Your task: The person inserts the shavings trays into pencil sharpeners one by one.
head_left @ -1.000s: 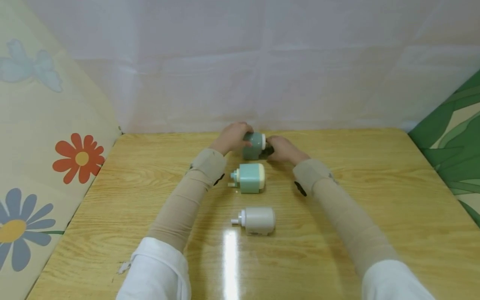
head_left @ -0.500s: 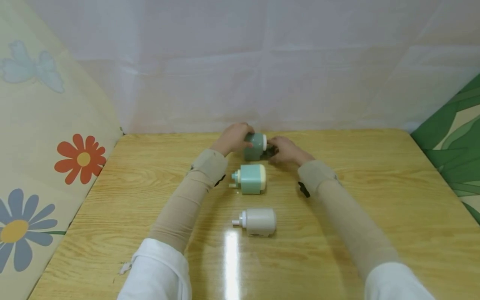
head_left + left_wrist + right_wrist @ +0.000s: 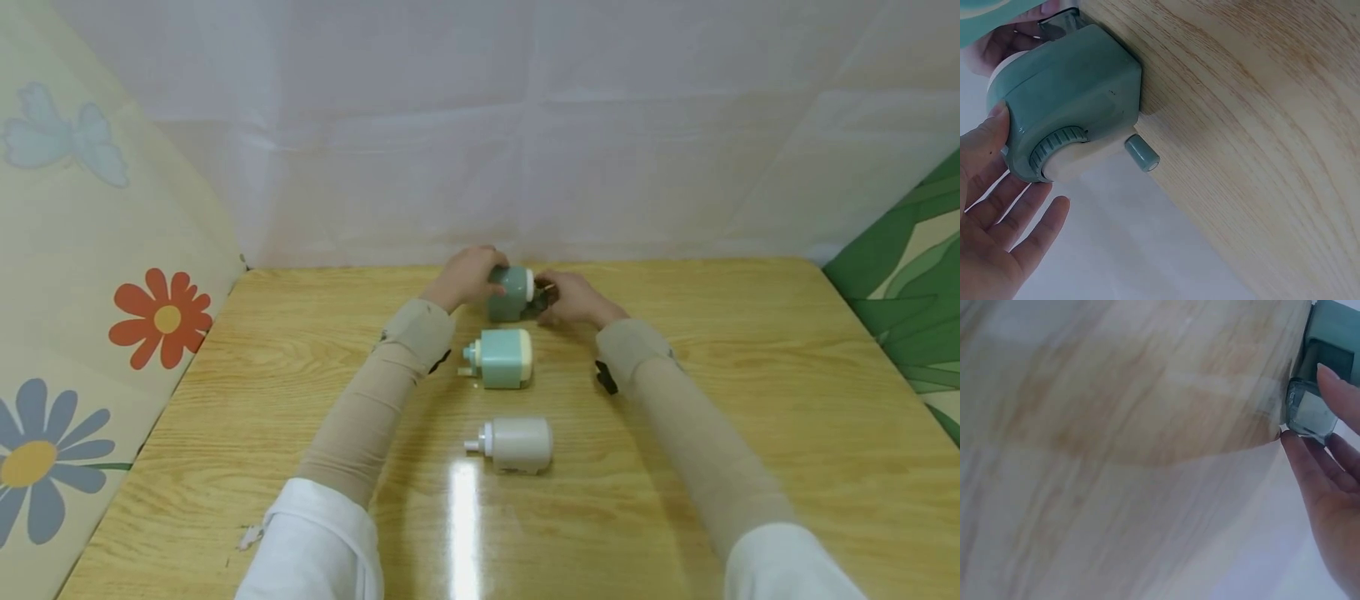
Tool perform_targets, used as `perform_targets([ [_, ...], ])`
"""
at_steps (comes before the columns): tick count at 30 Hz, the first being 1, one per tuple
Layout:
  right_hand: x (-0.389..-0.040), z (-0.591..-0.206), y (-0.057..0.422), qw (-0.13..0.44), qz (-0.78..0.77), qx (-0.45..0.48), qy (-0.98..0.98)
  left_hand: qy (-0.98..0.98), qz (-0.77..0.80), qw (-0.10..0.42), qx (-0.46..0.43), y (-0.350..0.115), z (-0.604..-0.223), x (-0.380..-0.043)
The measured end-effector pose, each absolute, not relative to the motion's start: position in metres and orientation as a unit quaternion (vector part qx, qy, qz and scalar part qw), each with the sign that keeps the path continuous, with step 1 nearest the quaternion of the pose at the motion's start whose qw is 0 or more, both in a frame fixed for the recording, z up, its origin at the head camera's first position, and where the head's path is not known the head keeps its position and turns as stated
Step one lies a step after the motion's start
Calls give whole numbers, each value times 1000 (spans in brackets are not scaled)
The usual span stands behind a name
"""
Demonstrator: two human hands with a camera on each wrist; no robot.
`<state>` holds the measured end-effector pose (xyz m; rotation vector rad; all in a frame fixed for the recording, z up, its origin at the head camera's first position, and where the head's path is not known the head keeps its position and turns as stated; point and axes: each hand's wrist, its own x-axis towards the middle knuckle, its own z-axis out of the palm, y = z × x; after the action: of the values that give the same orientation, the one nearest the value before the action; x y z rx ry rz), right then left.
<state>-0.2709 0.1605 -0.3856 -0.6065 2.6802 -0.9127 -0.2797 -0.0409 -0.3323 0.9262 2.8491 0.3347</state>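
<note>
A dark green crank pencil sharpener (image 3: 508, 298) is at the far side of the table. My left hand (image 3: 465, 277) grips its crank side, thumb on one face and fingers around the other. In the left wrist view the crank knob (image 3: 1141, 153) sticks out towards the wood. My right hand (image 3: 572, 298) pinches a clear shavings drawer (image 3: 1311, 412) at the sharpener's opposite end, with thumb and fingers on either side. The drawer stands partly out of the body. Nearer lie a teal and cream sharpener (image 3: 502, 358) and a beige sharpener (image 3: 521, 443).
The wooden table (image 3: 300, 350) ends at a pale cloth backdrop (image 3: 375, 167) just behind the hands. Flower-printed panel (image 3: 67, 250) borders the left side, a leaf-printed panel (image 3: 900, 292) the right. The two nearer sharpeners lie between my forearms.
My right hand has shifted very slightly right, and its fingers have moved a little at the drawer. The left hand and the other sharpeners hold their places.
</note>
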Motion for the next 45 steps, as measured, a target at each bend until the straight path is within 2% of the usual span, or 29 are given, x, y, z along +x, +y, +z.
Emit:
perform_targets([
  [5,-270,-387,163,128,-330,-205,912,943,110,62,309,-40,-333,-280],
  [14,-273,-390,160,94,-319,-209,920,944,112,65,303,-42,-331,-279],
  [45,-269,-387,150,125,-369,-196,900,942,119,71,304,-37,-325,-272],
])
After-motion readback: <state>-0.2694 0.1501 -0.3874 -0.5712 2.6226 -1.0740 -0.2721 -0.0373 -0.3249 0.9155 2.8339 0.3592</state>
